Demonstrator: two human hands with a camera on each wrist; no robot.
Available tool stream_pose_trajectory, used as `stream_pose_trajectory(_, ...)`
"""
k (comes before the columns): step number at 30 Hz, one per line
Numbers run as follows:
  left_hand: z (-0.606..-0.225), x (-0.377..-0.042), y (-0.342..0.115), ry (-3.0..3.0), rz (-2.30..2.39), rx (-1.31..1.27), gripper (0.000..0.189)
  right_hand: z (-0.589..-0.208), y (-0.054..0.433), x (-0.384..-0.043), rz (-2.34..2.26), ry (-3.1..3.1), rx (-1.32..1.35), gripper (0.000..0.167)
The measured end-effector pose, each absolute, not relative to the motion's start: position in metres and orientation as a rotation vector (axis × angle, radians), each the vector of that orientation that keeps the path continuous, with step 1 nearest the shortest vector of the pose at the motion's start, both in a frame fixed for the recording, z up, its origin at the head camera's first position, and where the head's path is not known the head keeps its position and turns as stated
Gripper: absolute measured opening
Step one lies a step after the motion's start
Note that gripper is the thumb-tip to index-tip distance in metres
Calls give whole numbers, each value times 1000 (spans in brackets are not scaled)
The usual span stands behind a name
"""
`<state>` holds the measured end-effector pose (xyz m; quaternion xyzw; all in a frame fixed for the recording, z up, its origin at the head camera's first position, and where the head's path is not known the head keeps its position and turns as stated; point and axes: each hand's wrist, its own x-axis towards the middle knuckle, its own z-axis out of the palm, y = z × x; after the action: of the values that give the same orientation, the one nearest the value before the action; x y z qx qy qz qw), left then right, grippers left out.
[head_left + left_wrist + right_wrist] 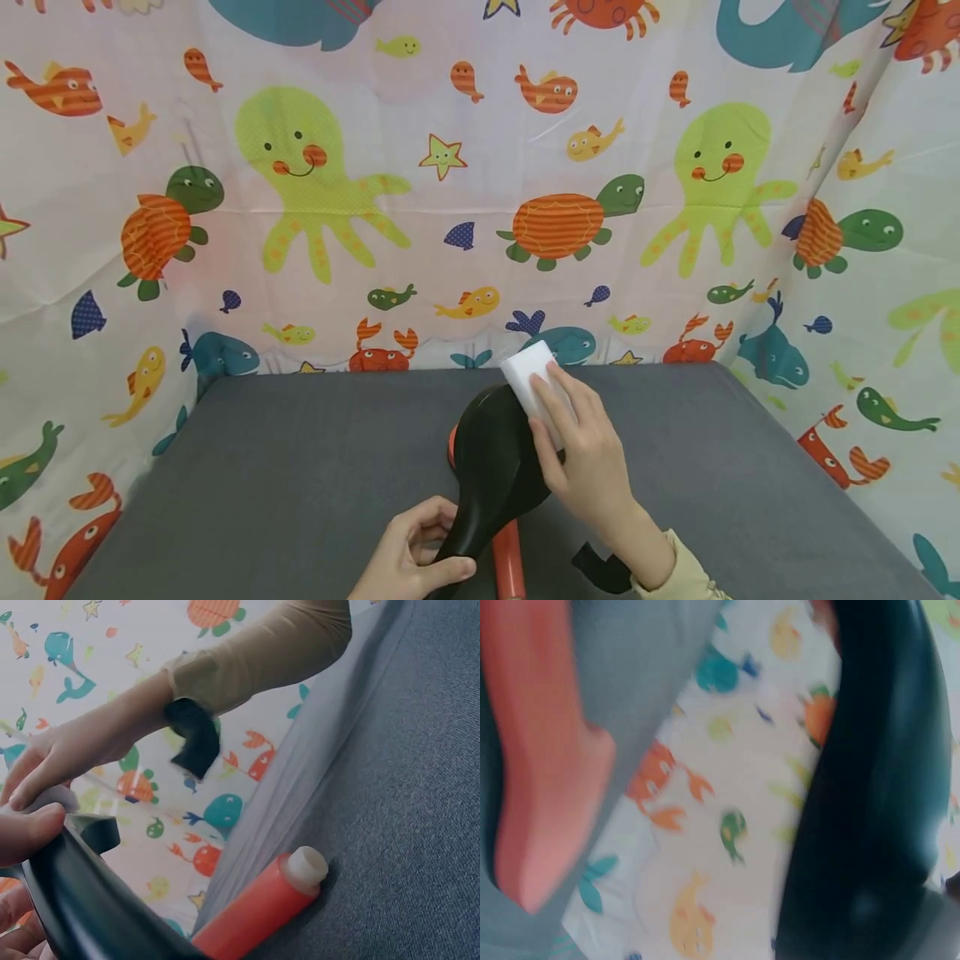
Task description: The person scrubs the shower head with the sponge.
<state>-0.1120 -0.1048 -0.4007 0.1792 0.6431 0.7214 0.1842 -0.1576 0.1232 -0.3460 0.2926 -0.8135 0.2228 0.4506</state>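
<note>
A black bicycle saddle (491, 475) is held above the table with its narrow nose pointing toward me. My left hand (420, 550) grips that nose, thumb on top and fingers underneath. In my right hand (592, 458) is a white sponge block (528, 375), pressed against the wide rear part of the saddle at its right side. The left wrist view shows the saddle's dark side (97, 900) close up. Much of the sponge is hidden there by fingers. In the right wrist view the saddle (870, 780) is blurred.
Under the saddle lies a red-orange object with a long handle (508, 558) and a white end (307, 866); its kind is unclear. A black strap (196, 739) hangs by the right sleeve. Grey cloth (322, 467) covers the table, with a sea-animal curtain (420, 233) around it.
</note>
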Motion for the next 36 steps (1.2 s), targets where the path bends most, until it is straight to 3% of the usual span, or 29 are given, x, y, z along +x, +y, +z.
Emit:
stream_pose_trajectory(7, -405, -115, -106, 1743, 2094, 620, 43, -370, 104, -132, 353, -1889, 1320, 37)
stream_pose_trajectory(10, -406, -113, -106, 1742, 2099, 642, 50, -373, 103, -131, 335, -1867, 1446, 38)
stream_pose_trajectory(13, -405, -113, -105, 1762, 2078, 585, 42, -366, 108, -143, 380, -1858, 1337, 36)
stream_pose_trajectory(20, -403, -112, -104, 1728, 2075, 530, 32, -352, 135, -168, 609, -2078, 781, 43)
stream_pose_trajectory(24, -402, -112, -106, 1704, 2100, 513, 30, -362, 125, -154, 538, -1986, 955, 39)
stream_pose_trajectory(30, -404, -115, -107, 1635, 2148, 573, 47, -371, 111, -129, 374, -1908, 1424, 37)
stream_pose_trajectory(32, -404, -116, -107, 1635, 2143, 559, 46, -367, 115, -135, 376, -1890, 1398, 36)
stream_pose_trajectory(36, -404, -116, -109, 1603, 2120, 491, 34, -355, 132, -156, 507, -1926, 1064, 37)
